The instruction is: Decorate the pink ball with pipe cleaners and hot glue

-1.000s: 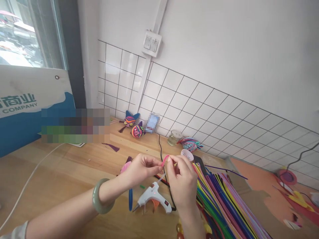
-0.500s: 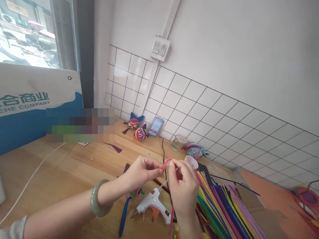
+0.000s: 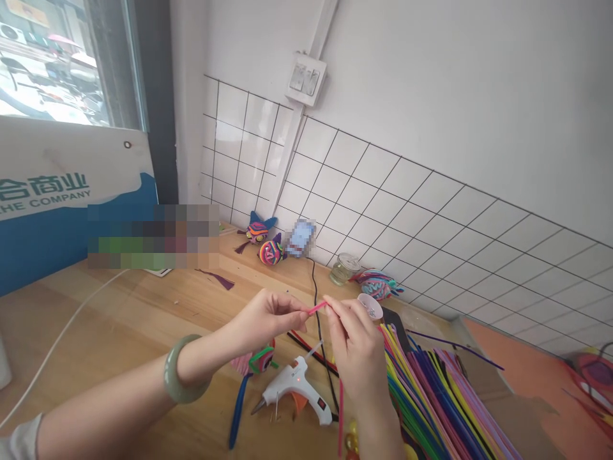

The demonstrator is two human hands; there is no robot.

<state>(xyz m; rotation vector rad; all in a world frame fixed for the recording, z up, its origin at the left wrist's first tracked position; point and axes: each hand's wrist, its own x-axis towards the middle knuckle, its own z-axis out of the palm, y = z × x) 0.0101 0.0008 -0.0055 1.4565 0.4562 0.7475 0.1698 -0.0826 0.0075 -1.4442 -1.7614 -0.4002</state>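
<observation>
Between my two hands runs a pink pipe cleaner (image 3: pixel 317 308), its short upper stretch nearly straight. My left hand (image 3: pixel 278 317), with a pale green bangle on the wrist, pinches one end. My right hand (image 3: pixel 357 338) grips it close by, and a long pink tail hangs down below that palm. Under the hands lies a white hot glue gun (image 3: pixel 297 386) with a small red light lit, its nozzle pointing lower left. A partly hidden pink and green craft piece (image 3: pixel 256 362) with a blue strip sits beneath my left wrist.
Many coloured pipe cleaners (image 3: pixel 440 396) lie fanned at the right. Along the tiled wall are fish-like craft pieces (image 3: pixel 271 250), a glass jar (image 3: pixel 345 268) and a small white cup (image 3: pixel 370 307). A black cord (image 3: pixel 314 281) crosses the table; a purple tassel (image 3: pixel 221 279) lies left.
The pink pipe cleaner has gone from a bent arch to a nearly straight piece. My left hand has shifted slightly left and up; my right hand has moved a little right.
</observation>
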